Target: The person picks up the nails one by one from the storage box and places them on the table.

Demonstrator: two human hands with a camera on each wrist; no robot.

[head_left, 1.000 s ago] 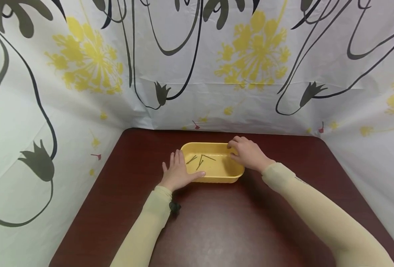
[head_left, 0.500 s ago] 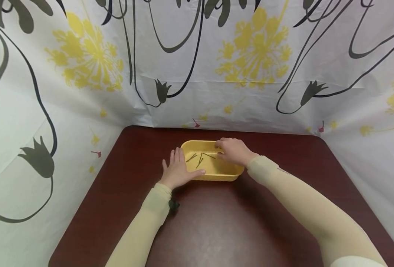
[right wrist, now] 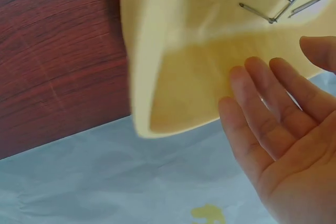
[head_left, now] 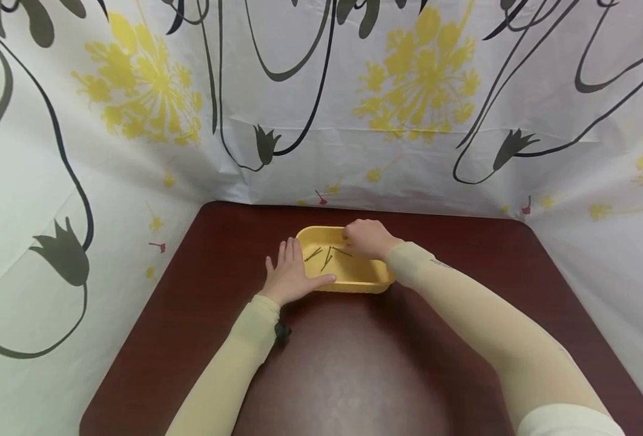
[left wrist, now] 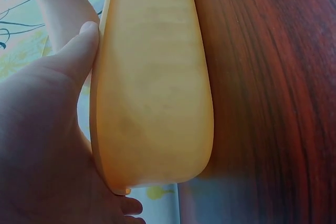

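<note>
A yellow plastic tray [head_left: 356, 287] stands on the dark red table, with several nails [head_left: 327, 261] lying on its floor toward the left. My left hand [head_left: 291, 277] rests on the tray's left end, fingers straight and thumb along the near rim. The left wrist view shows that hand [left wrist: 42, 114] against the tray's outer wall [left wrist: 152, 87]. Over the tray's back right part hovers my right hand [head_left: 370, 238]. In the right wrist view, this hand [right wrist: 289, 129] has slightly bent fingers, thumb apart, nothing between them; the nails [right wrist: 286, 8] lie just beyond its fingertips.
The wooden tabletop [head_left: 332, 369] stretches in front of the tray and to both sides. A white cloth [head_left: 310, 109] with yellow flowers and grey plant shapes hangs behind the table and along its sides. A small dark object [head_left: 283, 332] sits at the left wrist.
My right hand has moved left from the tray's right end, over its inside toward the nails. My left hand has stayed on the tray's left end, and the nails lie as before.
</note>
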